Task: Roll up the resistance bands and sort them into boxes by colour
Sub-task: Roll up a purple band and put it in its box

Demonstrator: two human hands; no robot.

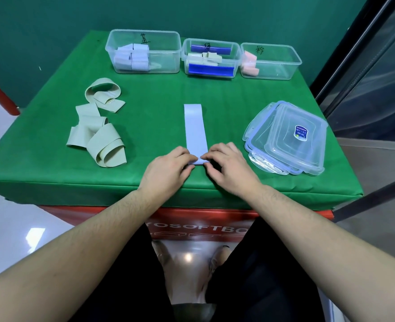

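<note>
Two bare forearms reach up from the bottom edge, and between them black trousers and two shoes show dimly over a glossy floor. Both hands meet at the near edge of the green counter (159, 96). Left hand (168, 169) and right hand (230, 167) each pinch the near end of one pale blue band (195, 130), fingers curled over its first fold; that folded end is mostly hidden under the fingertips, so how far it is rolled I cannot tell. From the grip the band runs flat toward 12 o'clock, its far end square and free.

At 9 o'clock of the hands lies a heap of beige-green bands (97, 133), looped and overlapping; their number is hard to make out. At 3 o'clock sits a stack of clear lids (287, 138), apparently three, the top one bearing a small blue label whose print is too small to read.

Along the far edge stand three clear boxes, each with a handwritten mark. Toward 11 o'clock, the left box (143, 51) holds several pale blue rolls. At 12 o'clock, the middle box (211, 58) has blue clips and a few beige-green rolls. Toward 1 o'clock, the right box (270, 61) holds pink rolls at its left end, apparently two.
</note>
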